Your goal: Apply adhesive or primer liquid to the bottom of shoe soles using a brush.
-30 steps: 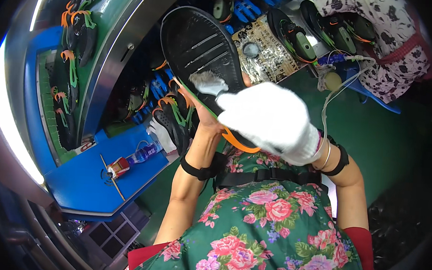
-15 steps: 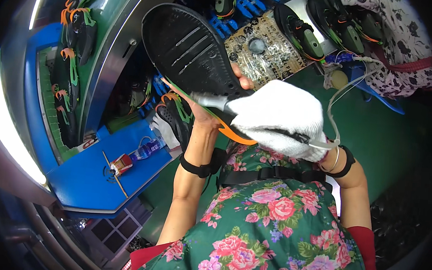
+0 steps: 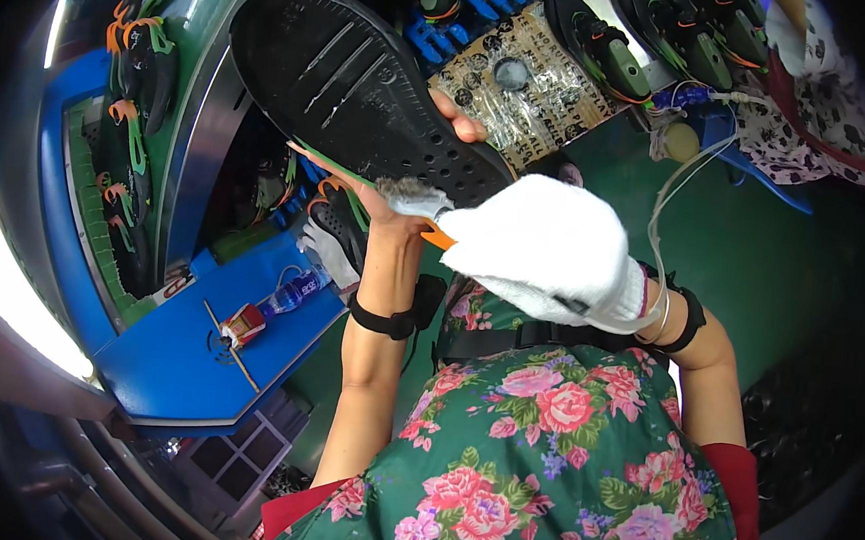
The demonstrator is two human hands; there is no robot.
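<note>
My left hand [image 3: 382, 212] holds up a black shoe sole [image 3: 340, 83] with an orange and green edge. The fingertips curl over its right side, and the palm supports it from below. Three long slots and rows of small holes mark the face turned to me. In its white glove, my right hand [image 3: 545, 243] grips a brush [image 3: 419, 201], whose handle is mostly hidden. The bristles lie at the sole's near left edge. A thin clear tube [image 3: 657, 220] runs from the gloved hand to the upper right.
Several black shoes [image 3: 608, 57] stand at the upper right beside a taped cardboard sheet [image 3: 555, 98]. A conveyor [image 3: 201, 143] with a metal edge curves along the left. On the blue side table [image 3: 175, 372] lie a bottle [image 3: 296, 291], a red packet [image 3: 243, 325] and a stick.
The sole and my left hand have shifted up and left. My gloved right hand has also moved slightly left, and the brush now rests at the near left edge.
</note>
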